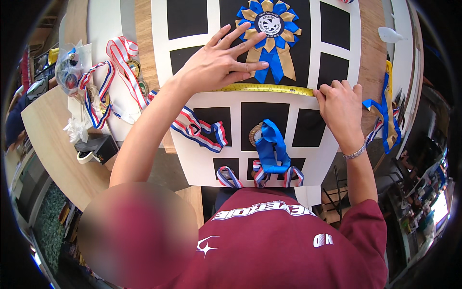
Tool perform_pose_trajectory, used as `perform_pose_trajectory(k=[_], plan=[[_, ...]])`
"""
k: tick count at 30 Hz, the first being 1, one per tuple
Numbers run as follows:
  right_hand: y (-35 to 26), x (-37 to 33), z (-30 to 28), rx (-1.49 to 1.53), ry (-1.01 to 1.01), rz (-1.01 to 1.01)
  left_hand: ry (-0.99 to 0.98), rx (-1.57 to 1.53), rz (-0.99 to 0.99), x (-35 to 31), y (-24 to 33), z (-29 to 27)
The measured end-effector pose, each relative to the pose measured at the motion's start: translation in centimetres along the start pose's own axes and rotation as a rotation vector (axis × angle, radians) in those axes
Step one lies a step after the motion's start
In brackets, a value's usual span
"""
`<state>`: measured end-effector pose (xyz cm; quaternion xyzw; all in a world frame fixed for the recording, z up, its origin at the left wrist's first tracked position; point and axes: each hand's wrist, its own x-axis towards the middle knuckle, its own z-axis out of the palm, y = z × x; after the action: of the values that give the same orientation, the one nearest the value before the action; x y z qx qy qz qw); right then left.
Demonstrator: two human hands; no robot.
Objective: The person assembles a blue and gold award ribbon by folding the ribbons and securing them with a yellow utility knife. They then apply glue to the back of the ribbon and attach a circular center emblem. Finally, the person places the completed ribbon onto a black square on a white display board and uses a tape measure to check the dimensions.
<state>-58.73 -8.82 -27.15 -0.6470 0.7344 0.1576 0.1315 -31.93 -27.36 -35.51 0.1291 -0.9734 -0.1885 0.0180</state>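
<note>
A yellow measuring tape point(269, 88) lies stretched across a white board with black rectangular panels point(207, 98). My right hand point(340, 108) is closed, pinching the tape's right end. My left hand point(219, 62) lies over the tape's left part with its fingers spread; the tape's left end is hidden beneath the hand and wrist. Just beyond, a blue-and-gold ribbon rosette point(274, 58) rests on a black panel, partly covered by my left fingertips. Nearer me, a medal with a blue ribbon point(273, 149) sits on the lower panels. A red, white and blue striped ribbon point(211, 137) lies left of it.
Small striped ribbons point(228, 178) line the board's near edge. On the left are medals with striped ribbons point(126, 62), a plastic-wrapped bundle point(70, 70) and a black box point(100, 148). Another blue-and-gold ribbon point(389, 115) hangs at the right edge, below a white plastic piece point(389, 35).
</note>
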Motion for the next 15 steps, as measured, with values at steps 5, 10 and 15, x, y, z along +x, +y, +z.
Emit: perform_pose_trajectory(k=[5,10,15], plan=[[-0.13,0.03,0.16,-0.019,-0.004,0.009,0.007,0.002,-0.016,-0.01,0.26,0.33],[-0.10,0.04,0.08,-0.017,-0.024,0.016,0.003,0.013,-0.017,0.05,0.39,0.25],[-0.01,0.15,0.03,0.001,-0.016,-0.004,-0.018,0.047,-0.024,0.03,0.52,0.17]])
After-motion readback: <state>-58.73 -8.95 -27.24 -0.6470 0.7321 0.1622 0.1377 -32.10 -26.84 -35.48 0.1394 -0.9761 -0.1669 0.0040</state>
